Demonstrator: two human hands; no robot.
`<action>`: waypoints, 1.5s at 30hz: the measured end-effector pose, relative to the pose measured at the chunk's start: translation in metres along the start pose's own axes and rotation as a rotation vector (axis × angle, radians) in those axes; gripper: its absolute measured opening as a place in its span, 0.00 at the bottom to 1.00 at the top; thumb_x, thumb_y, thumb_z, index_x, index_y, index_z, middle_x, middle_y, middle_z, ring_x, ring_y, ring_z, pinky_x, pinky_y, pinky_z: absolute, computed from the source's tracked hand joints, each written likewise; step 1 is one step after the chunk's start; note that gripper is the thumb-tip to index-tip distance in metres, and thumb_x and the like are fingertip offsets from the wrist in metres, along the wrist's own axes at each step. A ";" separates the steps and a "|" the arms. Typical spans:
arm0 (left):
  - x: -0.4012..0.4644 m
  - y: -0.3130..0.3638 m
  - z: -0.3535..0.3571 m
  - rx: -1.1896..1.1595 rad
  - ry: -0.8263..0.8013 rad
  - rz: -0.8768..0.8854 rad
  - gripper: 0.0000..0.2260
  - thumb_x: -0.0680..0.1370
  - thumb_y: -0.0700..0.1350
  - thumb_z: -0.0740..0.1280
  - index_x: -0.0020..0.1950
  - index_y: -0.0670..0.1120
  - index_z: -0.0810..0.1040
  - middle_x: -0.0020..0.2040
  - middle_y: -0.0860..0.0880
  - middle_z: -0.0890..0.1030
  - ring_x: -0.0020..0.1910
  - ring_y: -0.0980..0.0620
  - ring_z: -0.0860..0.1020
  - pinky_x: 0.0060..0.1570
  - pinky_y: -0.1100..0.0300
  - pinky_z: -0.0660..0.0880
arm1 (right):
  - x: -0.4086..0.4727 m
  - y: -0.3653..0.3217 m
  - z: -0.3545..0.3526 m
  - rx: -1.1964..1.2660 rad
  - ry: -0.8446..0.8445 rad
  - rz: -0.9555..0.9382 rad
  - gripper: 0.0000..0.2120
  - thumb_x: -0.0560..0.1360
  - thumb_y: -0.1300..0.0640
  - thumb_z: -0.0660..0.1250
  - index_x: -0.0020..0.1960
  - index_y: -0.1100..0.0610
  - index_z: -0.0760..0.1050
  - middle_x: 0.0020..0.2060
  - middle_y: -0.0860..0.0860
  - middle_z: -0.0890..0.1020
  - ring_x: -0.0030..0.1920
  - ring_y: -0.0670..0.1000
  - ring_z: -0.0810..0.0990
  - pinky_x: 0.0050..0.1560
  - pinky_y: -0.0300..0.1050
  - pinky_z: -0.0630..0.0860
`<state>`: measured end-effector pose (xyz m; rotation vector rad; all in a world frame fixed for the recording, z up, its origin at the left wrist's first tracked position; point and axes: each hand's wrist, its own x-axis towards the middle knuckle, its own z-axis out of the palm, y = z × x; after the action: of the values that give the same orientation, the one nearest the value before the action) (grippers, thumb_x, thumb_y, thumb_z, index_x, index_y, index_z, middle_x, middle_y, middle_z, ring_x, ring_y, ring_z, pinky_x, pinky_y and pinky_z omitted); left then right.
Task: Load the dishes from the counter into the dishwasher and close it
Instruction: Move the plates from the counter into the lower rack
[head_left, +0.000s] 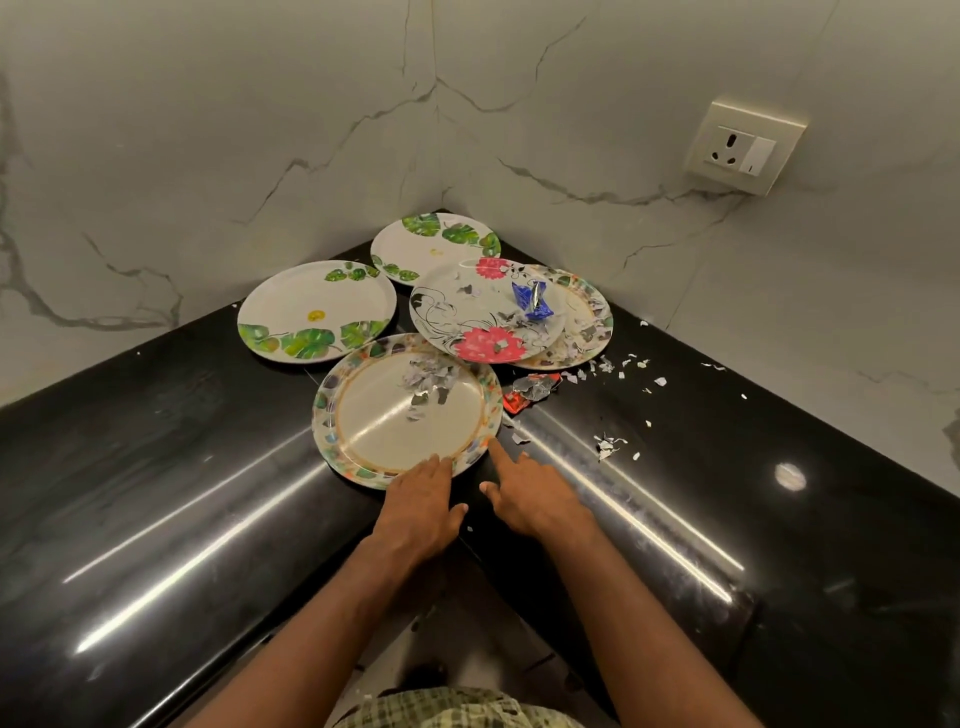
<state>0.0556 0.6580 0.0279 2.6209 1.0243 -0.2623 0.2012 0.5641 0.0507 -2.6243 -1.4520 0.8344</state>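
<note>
Five round plates sit clustered in the corner of a glossy black counter (156, 467), against white marble-veined walls. Nearest plate (405, 410): mosaic-pattern rim, cream centre, torn paper bits on its far side. Left hand (421, 499) open, fingers straight, fingertips on that plate's near rim. Right hand (524, 493) just beside it on the counter, index finger stretched to the plate's right edge, other fingers loosely bent, gripping nothing. Behind left, a leaf-print plate (317, 312) with a yellow smear; further back in the corner a second leaf-print plate (434, 244). To the right, a red-flower plate (483, 312) lies overlapped on another mosaic-rim plate (587, 322), both littered with paper shreds; a crumpled blue foil wrapper (532, 301) sits on the flower plate. A red-and-silver wrapper (530, 389) lies on the counter between nearest plate and stacked pair. White paper scraps (608, 444) scatter across the counter to the right. Wall socket (745, 148) on the right wall. Dishwasher not in view.
</note>
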 end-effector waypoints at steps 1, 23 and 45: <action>0.002 0.000 0.000 0.014 -0.006 0.004 0.35 0.84 0.57 0.62 0.85 0.44 0.53 0.84 0.43 0.57 0.83 0.45 0.57 0.81 0.49 0.56 | 0.003 -0.001 0.000 -0.028 -0.006 0.004 0.35 0.85 0.42 0.59 0.84 0.44 0.43 0.75 0.66 0.71 0.70 0.69 0.74 0.66 0.64 0.75; -0.009 -0.006 -0.007 -0.006 -0.030 0.022 0.16 0.83 0.54 0.64 0.68 0.50 0.76 0.63 0.48 0.80 0.62 0.46 0.78 0.60 0.52 0.75 | 0.010 -0.027 0.013 -0.260 -0.129 -0.018 0.38 0.85 0.53 0.64 0.86 0.45 0.43 0.73 0.61 0.71 0.80 0.73 0.54 0.71 0.68 0.71; -0.016 0.011 -0.023 0.068 -0.160 0.080 0.14 0.82 0.57 0.66 0.58 0.51 0.85 0.54 0.50 0.86 0.50 0.51 0.82 0.55 0.54 0.81 | -0.024 -0.031 0.002 -0.224 -0.165 0.084 0.18 0.80 0.45 0.70 0.62 0.57 0.80 0.55 0.54 0.83 0.51 0.55 0.81 0.48 0.50 0.77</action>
<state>0.0529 0.6488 0.0562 2.6440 0.8699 -0.4870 0.1661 0.5614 0.0679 -2.8580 -1.5682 0.9706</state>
